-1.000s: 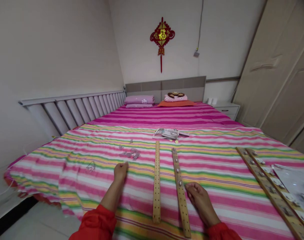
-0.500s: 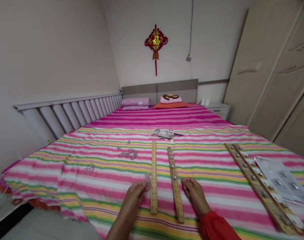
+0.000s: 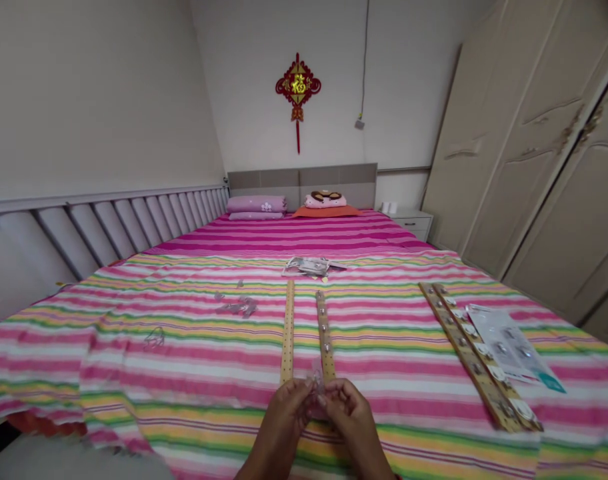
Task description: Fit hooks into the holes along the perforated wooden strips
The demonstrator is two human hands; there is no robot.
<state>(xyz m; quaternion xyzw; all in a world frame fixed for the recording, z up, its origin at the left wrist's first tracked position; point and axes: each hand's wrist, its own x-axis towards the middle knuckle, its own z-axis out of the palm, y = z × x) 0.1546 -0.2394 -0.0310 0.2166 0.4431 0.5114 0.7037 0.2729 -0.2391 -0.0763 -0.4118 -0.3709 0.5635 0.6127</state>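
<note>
My left hand (image 3: 287, 410) and my right hand (image 3: 348, 410) meet low in the middle, over the near edge of the striped bedspread (image 3: 194, 347). Both pinch a small clear plastic packet (image 3: 316, 383) between their fingertips. Just beyond the hands lie two perforated wooden strips side by side: a bare one (image 3: 287, 330) on the left and one with small metal studs (image 3: 325, 333) on the right. The near ends of both strips are hidden behind my fingers.
Small clear packets (image 3: 237, 305) lie scattered left of the strips; a pile of packets (image 3: 309, 267) sits beyond them. Two studded strips (image 3: 477, 357) and a plastic sheet of fasteners (image 3: 509, 343) lie at right. Pillows, headboard, nightstand and wardrobe doors stand behind.
My left hand came in from the left with a clear packet and my right hand left the studded strip; both now meet on the packet. The view has shifted rightward.
</note>
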